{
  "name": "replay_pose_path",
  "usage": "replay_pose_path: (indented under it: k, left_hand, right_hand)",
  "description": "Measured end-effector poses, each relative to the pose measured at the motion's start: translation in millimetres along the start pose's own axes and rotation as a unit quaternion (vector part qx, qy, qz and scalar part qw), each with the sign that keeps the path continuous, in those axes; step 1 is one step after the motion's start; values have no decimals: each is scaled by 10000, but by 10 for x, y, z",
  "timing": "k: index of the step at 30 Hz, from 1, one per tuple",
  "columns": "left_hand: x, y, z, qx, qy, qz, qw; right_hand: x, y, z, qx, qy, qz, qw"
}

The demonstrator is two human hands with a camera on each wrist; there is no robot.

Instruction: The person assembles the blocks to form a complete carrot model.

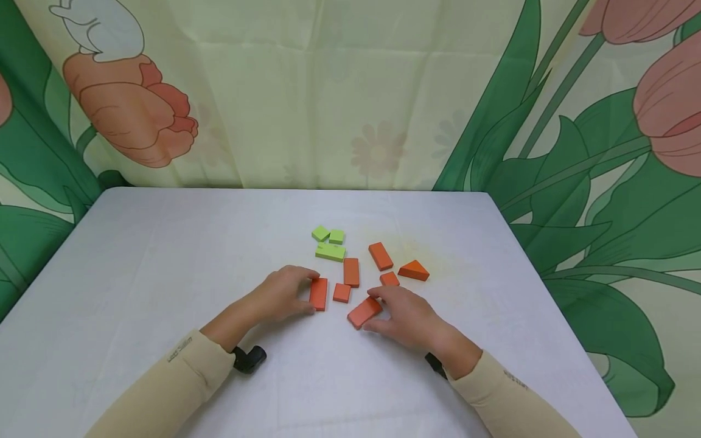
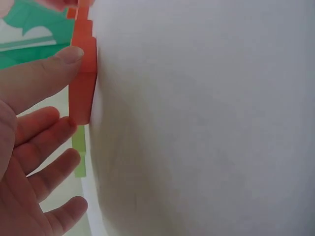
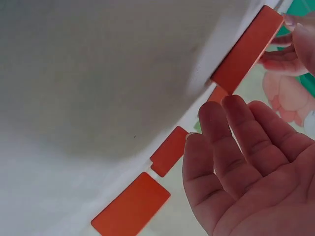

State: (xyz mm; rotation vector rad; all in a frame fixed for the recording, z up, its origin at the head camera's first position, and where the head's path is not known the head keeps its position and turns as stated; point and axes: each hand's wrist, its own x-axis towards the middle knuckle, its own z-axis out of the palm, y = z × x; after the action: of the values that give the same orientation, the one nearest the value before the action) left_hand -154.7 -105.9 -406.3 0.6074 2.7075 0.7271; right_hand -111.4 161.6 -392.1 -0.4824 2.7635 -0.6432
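While our left hand [image 1: 282,293] pinches the left orange block [image 1: 319,296] and our right hand [image 1: 408,315] the right orange block [image 1: 362,314], both on the white table [image 1: 164,261], we do best to keep them flat, clear of the small block [image 1: 342,293] between.

In the head view both sleeves [image 1: 170,389] run off the near side, where the worktop [image 1: 109,304] is also cut off; the sleeve lettering [image 1: 181,348] is too small to read. The right wrist hides most of a black device [image 1: 436,365]. A far-left white printed figure [image 1: 112,30] is cropped at the top. The left wrist view cuts off the left hand [image 2: 19,167]; its orange block [image 2: 82,96] partly covers green blocks [image 2: 80,167]. The right wrist view crops the right hand [image 3: 261,177] and another orange block [image 3: 130,204].
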Motion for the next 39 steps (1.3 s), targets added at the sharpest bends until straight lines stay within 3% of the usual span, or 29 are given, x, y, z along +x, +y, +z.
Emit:
replay_pose_path:
  k: [9,19,30,36,39]
  left_hand:
    - [-233,42,86,45,25,261,9996]
    - [-349,182,164,183,151,411,9989]
    - [-251,492,287,258,-83,443,9987]
    - [-107,716,404,313,-230,611,9974]
    - [-50,803,455,224,-246,741,9967]
  right_hand:
    - [80,-80,48,-250,-116,-489,9984]
    - [30,61,-13,-61,-242,-466,9986]
    - [-153,283,-124,264,-593,-529,9965]
    - [-243,377,-173,319,-469,-344,9978]
    - [-264,416,-181,373,-441,-483,9972]
